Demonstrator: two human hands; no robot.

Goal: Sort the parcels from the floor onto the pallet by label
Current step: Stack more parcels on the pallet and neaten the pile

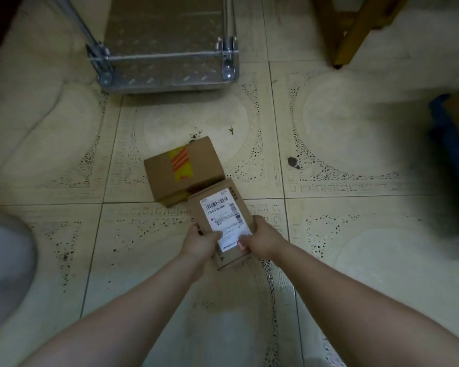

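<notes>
Grips the labelled parcel [223, 207] by its near end, fingers [215, 236] of left hand [200, 243] and right hand [263, 239] curled round either edge — long axis toward 12 o'clock, pallet [170, 87] that way too, beyond the taped parcel [180, 168] on the floor [329, 154].

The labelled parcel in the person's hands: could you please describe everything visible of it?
The parcel is a small, closed brown cardboard box. A white barcoded label covers most of its top. The left hand and right hand grip its near end, thumbs on the label. Its far end overlaps the taped box in view.
</notes>
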